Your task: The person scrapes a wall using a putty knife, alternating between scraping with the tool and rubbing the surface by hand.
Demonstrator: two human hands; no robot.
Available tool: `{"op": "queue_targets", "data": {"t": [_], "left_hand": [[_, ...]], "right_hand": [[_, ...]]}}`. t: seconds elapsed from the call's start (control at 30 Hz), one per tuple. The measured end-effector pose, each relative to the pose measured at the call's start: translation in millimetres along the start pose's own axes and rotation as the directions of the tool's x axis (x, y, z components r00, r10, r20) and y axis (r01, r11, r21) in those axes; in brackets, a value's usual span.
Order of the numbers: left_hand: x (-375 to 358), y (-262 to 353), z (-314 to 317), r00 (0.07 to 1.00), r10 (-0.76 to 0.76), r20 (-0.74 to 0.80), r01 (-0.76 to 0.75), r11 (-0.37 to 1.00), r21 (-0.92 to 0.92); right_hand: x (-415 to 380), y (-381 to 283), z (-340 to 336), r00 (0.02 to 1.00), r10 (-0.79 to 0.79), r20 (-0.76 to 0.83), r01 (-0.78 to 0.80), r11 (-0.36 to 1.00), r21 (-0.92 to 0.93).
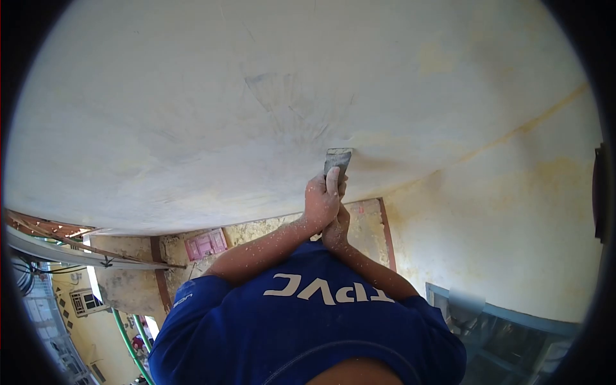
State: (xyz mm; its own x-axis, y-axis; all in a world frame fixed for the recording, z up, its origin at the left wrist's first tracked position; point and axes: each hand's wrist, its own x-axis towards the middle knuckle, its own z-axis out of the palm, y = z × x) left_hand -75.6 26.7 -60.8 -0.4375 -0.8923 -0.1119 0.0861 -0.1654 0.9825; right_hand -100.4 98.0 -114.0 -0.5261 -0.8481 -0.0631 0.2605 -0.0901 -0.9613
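Note:
A grey, putty-smeared scraper [337, 159] points away from me, its wide end against the pale plastered surface [192, 96]. My left hand [322, 197] is closed around its lower part, with the thumb laid along it. Just below and partly behind, my right hand [337, 230] is closed too, pressed up against the left hand and the tool's handle end; most of its fingers are hidden. Pale specks cover both forearms. Greyish smears and streaks mark the surface beyond the blade.
A yellowish wall [494, 237] rises on the right, with a blue-grey framed window [507, 340] low down. A pink panel [206, 244] is on the worn wall at left. Green poles [125, 340], a long grey beam [70, 251] and cables [24, 276] stand at far left.

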Motion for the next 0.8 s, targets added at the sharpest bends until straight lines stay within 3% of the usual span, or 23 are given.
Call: {"op": "queue_targets", "data": {"t": [0.07,0.13,0.2,0.3,0.4,0.5,0.53,0.6,0.7,0.8], "left_hand": [[-1,6,0,0.997,-0.073,0.012,0.074,0.996,-0.047],[-1,9,-2,0.999,-0.046,0.023,0.046,0.999,-0.019],[-2,14,0,0.999,0.039,0.033,-0.037,0.998,-0.043],[2,6,0,1.0,-0.002,-0.006,0.001,0.999,-0.047],[6,16,1,0.998,0.063,0.016,-0.063,0.997,0.044],[5,10,1,0.998,0.06,0.022,-0.059,0.998,-0.025],[2,8,1,0.998,0.064,0.024,-0.063,0.998,-0.024],[0,12,1,1.0,-0.017,-0.004,0.016,0.999,-0.031],[8,26,4,0.995,0.096,0.026,-0.096,0.995,0.035],[2,12,3,0.999,0.044,-0.013,-0.043,0.999,0.014]], "right_hand": [[-2,-5,3,0.997,0.071,0.001,-0.071,0.996,0.057],[-3,-9,4,0.997,0.078,0.01,-0.079,0.996,0.037],[0,0,3,0.994,-0.104,-0.01,0.105,0.994,0.032],[6,0,4,0.992,-0.126,-0.007,0.126,0.991,-0.041],[10,-10,10,0.985,-0.17,-0.015,0.171,0.985,0.003],[12,3,2,0.975,-0.223,-0.003,0.221,0.97,-0.105],[9,3,2,0.974,-0.227,-0.003,0.225,0.969,-0.104],[5,-3,7,0.995,-0.085,-0.047,0.083,0.995,-0.056],[15,-13,6,0.984,-0.177,-0.007,0.177,0.984,-0.034],[10,-1,6,0.982,-0.18,-0.063,0.178,0.983,-0.044]]}}
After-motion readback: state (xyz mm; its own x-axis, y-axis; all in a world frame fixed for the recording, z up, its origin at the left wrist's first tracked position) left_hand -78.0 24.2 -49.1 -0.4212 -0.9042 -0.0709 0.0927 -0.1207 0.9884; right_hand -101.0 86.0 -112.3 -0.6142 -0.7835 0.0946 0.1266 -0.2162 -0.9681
